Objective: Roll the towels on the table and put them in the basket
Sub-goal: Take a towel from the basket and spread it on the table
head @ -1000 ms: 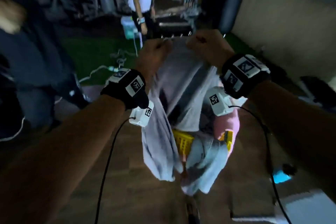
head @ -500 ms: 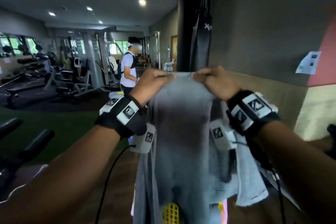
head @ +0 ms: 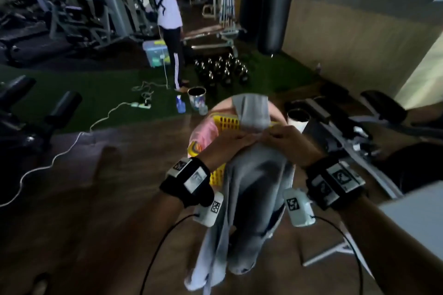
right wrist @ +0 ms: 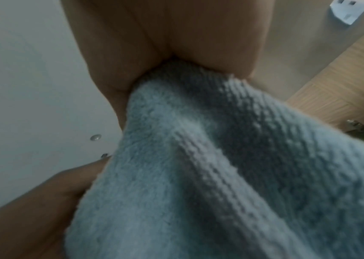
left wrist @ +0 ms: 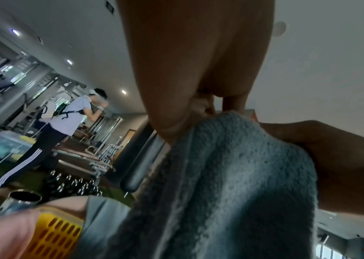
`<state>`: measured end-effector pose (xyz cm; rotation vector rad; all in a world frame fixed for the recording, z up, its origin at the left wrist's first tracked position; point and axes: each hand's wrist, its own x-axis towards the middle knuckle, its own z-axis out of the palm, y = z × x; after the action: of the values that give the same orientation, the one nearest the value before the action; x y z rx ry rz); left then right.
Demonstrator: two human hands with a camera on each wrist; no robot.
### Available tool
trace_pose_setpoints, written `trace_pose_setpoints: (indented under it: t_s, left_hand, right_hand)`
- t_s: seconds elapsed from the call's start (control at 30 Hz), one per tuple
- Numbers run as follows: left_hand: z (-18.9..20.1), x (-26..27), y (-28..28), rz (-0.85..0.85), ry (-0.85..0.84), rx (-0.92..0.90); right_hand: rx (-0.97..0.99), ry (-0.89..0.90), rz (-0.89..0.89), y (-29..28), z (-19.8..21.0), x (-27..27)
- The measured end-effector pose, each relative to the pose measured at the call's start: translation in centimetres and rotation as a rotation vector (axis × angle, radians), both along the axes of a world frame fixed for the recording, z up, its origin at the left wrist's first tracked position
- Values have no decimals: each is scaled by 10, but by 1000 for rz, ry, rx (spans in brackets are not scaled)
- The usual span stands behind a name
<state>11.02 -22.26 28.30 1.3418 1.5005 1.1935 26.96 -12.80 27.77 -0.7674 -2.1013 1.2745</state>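
Gym floor, dim light. Both hands have come down: half a second ago they held the grey towel high at chest level before the punching bag; now they hold it low, right over the yellow basket. Left hand and right hand sit close together, each pinching the towel's top edge; the wrist views show terry cloth bunched tight under the thumbs. The towel hangs long and loose from that edge, unrolled, its lower end dangling nearer than the basket. Another grey towel and pink cloth drape over the basket's rim. No table surface clearly in view. My read: the towel was shaken out and is being lowered, probably to lay flat for rolling; rolling itself not yet begun. A bystander stands well beyond, on the green turf.
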Motion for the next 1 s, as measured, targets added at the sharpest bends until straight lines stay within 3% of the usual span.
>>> trace_pose_setpoints:
  t_s: [0.17, 0.27, 0.3, 0.4, 0.47, 0.53, 0.6, 0.67, 0.73, 0.83, 0.9, 1.0]
  left_hand:
    - [-25, 8, -10, -39, -250, -110]
    - [-26, 2, -11, -62, -280, -90]
    - [-24, -3, -10, -61, -261, -85]
    - [-19, -19, -4, -4, -151, -27]
    - [-14, -20, -1, -38, -56, -13]
    - [-13, -16, 1, -74, -40, -38]
    - [-16, -17, 3, -65, 2, -39]
    - [-17, -20, 6, -8, 115, -2]
    - [-12, -26, 9, 23, 138, 76]
    - [-3, -33, 13, -61, 146, 166]
    - [-10, -35, 11, -83, 238, 172]
    - [-21, -36, 8, -88, 300, 130]
  right_hand:
    - [154, -33, -152, 6, -3, 9]
    - [55, 242, -403, 7, 0, 14]
    - [-6, 291, -411, 4, 1, 14]
    - [-130, 120, -52, -22, -14, -2]
    - [-83, -7, 88, -32, -17, -7]
    - [-52, 78, 14, -25, -7, -6]
    - [-150, 254, -169, -11, 7, 2]
    - [-261, 369, -239, -3, 12, 7]
    - [-234, 246, -153, -2, 4, 3]
    - [-101, -37, 123, -19, 7, -2]
    - [-62, 48, 137, -18, 19, 0]
    - [-293, 316, 29, -3, 28, 4]
